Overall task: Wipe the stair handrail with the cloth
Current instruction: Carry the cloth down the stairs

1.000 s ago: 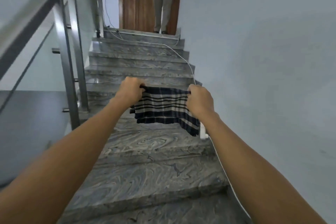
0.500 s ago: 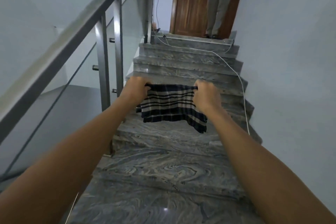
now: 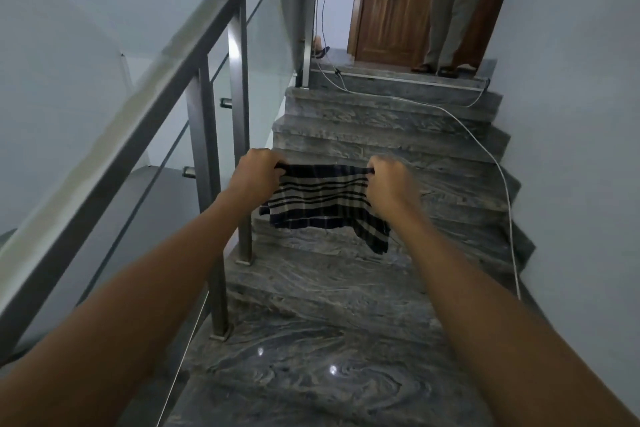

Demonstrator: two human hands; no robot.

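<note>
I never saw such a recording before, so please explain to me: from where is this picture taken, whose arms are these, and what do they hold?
There is no machine here. The picture comes from one wide-angle camera worn on a person's head, looking forward and down, so the two bare arms are that person's own. The left hand and the right hand each grip an upper corner of a dark blue and beige striped cloth, which hangs stretched between them. It does not yet touch the grey metal stair handrail on the left. Below are grey marbled stone stairs, with a thin white cable lying along their right side. At the top, someone's legs stand before a brown wooden door.
</note>
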